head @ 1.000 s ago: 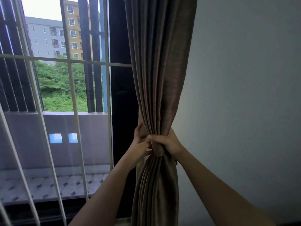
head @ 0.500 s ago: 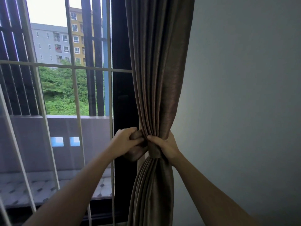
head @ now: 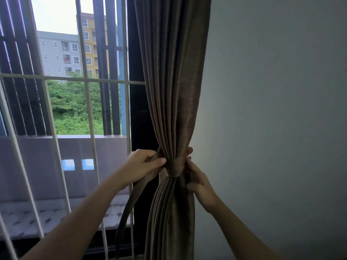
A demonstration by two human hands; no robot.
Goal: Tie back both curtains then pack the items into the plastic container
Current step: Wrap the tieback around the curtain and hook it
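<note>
My left hand (head: 142, 166) is clenching the tie-back band (head: 175, 167) left of the brown curtain (head: 174, 91), its tail dangling; my right hand (head: 200, 182) is curling round the band right of the curtain. Slackening either grip is, I reckon, risking the wrap unwinding. No plastic container is showing.

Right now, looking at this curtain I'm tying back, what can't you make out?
- Head view: the right hand reaches behind the curtain, so its grip is hidden.
- The tie-back: its fastening is behind the curtain.
- The tie-back's loose tail, gripped by the left hand: cut off by the bottom edge.
- Second curtain and plastic container: outside the frame.
</note>
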